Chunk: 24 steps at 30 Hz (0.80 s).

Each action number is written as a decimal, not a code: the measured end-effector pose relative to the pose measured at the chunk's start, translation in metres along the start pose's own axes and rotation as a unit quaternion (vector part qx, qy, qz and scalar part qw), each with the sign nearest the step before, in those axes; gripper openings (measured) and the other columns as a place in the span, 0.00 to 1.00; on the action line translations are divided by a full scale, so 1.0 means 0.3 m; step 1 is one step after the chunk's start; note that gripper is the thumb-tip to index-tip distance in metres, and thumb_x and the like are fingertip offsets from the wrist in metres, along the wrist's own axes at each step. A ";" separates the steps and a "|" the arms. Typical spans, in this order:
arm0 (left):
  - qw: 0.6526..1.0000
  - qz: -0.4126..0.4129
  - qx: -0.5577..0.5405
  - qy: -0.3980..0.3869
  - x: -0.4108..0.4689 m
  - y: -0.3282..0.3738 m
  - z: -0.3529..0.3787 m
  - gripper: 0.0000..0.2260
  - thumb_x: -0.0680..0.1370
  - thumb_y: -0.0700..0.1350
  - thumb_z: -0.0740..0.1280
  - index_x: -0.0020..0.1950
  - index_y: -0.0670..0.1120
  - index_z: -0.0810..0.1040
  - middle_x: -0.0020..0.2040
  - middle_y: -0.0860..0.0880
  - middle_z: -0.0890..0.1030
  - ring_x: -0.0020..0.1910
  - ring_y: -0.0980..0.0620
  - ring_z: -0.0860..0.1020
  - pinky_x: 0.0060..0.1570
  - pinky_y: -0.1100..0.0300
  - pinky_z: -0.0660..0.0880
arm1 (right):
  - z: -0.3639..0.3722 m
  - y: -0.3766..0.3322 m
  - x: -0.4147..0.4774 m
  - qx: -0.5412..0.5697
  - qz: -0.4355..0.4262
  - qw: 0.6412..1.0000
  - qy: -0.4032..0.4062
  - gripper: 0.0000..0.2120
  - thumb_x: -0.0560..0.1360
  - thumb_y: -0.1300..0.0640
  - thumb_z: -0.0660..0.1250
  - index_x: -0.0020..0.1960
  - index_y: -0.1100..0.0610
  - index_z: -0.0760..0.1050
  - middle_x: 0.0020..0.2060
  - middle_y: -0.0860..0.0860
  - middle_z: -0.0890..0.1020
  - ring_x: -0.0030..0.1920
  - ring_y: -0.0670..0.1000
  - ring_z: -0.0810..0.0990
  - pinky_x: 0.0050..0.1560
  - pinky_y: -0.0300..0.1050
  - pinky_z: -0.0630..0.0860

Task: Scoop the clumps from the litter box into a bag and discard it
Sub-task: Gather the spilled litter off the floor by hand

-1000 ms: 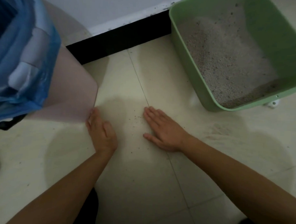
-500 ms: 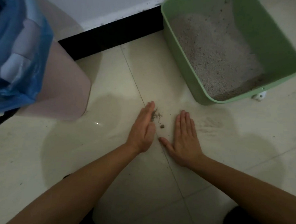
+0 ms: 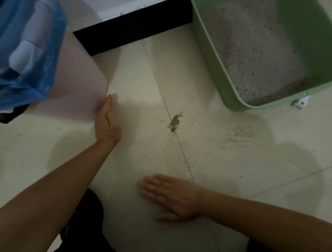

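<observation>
One small heap of spilled litter (image 3: 174,122) sits on the floor tile seam, near the green litter box (image 3: 211,57), seemingly gathered for pickup, while the left hand (image 3: 108,122) stands edge-on, empty, touching the pink bin (image 3: 82,85) lined with a blue bag (image 3: 23,51), and the right hand (image 3: 173,196) lies flat, empty.

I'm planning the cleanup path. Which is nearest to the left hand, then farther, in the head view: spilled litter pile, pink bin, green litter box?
From the left hand:
1. Pink bin, touching its fingertips.
2. Spilled litter pile, to its right on the floor.
3. Green litter box, far right.
</observation>
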<state>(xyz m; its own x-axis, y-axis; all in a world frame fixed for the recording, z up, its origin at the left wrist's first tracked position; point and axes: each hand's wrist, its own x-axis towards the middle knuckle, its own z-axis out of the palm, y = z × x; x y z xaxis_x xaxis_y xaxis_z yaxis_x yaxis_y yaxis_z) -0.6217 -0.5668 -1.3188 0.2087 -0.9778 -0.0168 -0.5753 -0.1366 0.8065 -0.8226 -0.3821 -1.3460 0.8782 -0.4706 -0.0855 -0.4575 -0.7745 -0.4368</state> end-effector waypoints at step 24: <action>0.982 0.075 0.128 -0.120 -0.100 0.016 0.118 0.27 0.77 0.44 0.51 0.75 0.39 0.64 0.75 0.39 0.66 0.75 0.43 0.62 0.75 0.51 0.55 | -0.233 0.447 -0.019 0.036 0.323 0.921 0.215 0.33 0.74 0.38 0.68 0.70 0.60 0.72 0.55 0.56 0.75 0.53 0.57 0.74 0.55 0.52 0.75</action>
<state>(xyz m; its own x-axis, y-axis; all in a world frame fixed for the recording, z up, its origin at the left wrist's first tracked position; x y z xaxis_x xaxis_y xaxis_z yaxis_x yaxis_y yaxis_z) -0.6587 -0.5439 -1.3355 -0.0679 -0.9951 -0.0725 -0.7719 0.0064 0.6357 -0.8988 -0.5127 -1.3415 0.2824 -0.9593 0.0069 -0.8414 -0.2512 -0.4785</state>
